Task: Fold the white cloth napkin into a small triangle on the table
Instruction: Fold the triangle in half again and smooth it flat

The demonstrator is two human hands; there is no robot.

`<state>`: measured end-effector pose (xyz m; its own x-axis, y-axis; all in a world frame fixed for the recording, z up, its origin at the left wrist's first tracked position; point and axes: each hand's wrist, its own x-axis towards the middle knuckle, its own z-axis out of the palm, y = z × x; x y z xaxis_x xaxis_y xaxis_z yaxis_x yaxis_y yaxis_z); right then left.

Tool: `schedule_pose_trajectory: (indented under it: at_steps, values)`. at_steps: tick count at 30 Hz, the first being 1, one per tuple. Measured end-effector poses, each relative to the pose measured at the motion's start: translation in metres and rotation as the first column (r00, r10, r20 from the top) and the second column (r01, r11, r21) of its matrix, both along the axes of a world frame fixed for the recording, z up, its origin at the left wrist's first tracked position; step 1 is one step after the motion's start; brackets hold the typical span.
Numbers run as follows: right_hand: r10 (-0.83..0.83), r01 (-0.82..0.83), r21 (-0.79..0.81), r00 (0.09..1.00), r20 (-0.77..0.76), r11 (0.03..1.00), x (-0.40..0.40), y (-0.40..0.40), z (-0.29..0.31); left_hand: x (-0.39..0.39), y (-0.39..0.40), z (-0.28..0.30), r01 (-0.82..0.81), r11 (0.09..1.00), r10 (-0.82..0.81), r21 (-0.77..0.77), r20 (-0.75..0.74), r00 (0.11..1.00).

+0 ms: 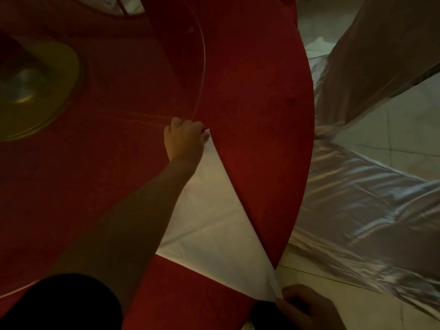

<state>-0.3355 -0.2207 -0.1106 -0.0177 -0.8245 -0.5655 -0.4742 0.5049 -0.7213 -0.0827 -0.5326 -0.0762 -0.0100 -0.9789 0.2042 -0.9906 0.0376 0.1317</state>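
Observation:
The white cloth napkin (212, 215) lies on the round table with the red cloth (257, 96) as a long narrow triangle, stretched from the middle of the table to its near right edge. My left hand (184, 139) reaches far across and pinches the napkin's far tip against the tablecloth. My right hand (307, 306) is at the bottom right, off the table edge, with fingers curled round the napkin's near corner. My left forearm covers part of the napkin's left side.
A glass turntable (201, 67) sits over the table's centre, with a yellowish plate (54, 75) on it at the left. Chairs in shiny silver-white covers (369, 206) stand close to the table's right edge on a tiled floor.

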Motion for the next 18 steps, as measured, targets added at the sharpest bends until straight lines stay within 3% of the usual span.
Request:
schedule_pose_trajectory:
  at_steps: [4,9,12,16,18]
  values:
    - [-0.001,0.002,0.086,1.000,-0.008,0.996,0.002,-0.006,0.004,-0.001,0.008,0.006,0.028,0.999,-0.027,-0.033,0.014,1.000]
    - [0.038,-0.044,0.114,0.998,0.052,0.992,0.010,-0.015,0.014,-0.009,0.094,0.026,-0.102,0.991,0.078,-0.087,-0.252,0.965]
    - [0.077,-0.098,0.164,0.989,0.130,0.982,0.013,-0.016,0.018,-0.020,0.184,0.018,-0.146,0.987,0.160,0.071,-0.300,0.941]
    - [0.104,-0.166,0.245,0.963,0.250,0.955,0.028,-0.004,0.027,-0.020,0.273,0.004,-0.209,0.938,0.280,0.275,-0.250,0.927]
    - [0.138,-0.233,0.297,0.942,0.307,0.926,0.046,0.009,0.031,-0.013,0.303,0.004,-0.306,0.899,0.404,0.313,-0.327,0.854]
